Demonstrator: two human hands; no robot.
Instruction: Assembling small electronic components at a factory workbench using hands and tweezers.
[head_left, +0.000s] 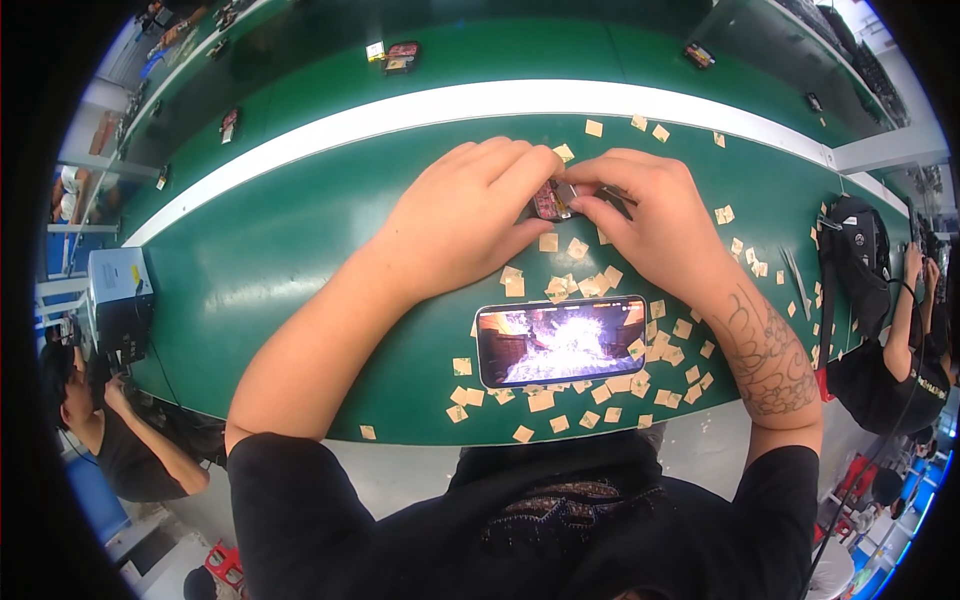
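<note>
My left hand [470, 205] is closed on the edge of a small dark electronic device [548, 205], its reddish circuit board showing. The fingers of my right hand [645, 200] pinch a small grey flat piece [567, 192] against that board. A thin dark tool, perhaps tweezers, shows partly between the right fingers; most of it is hidden. Below the hands lies a phone [562, 341] with a bright picture on its screen. Small square tan paper pieces [577, 248] are scattered around it and near the right forearm.
Beyond a white divider [560, 98], a conveyor belt [560, 50] carries more small devices [402, 57]. Tweezers [796, 283] and a black bag [853, 240] lie at right. A white-and-black box [120, 300] stands at left. Other people sit at both sides.
</note>
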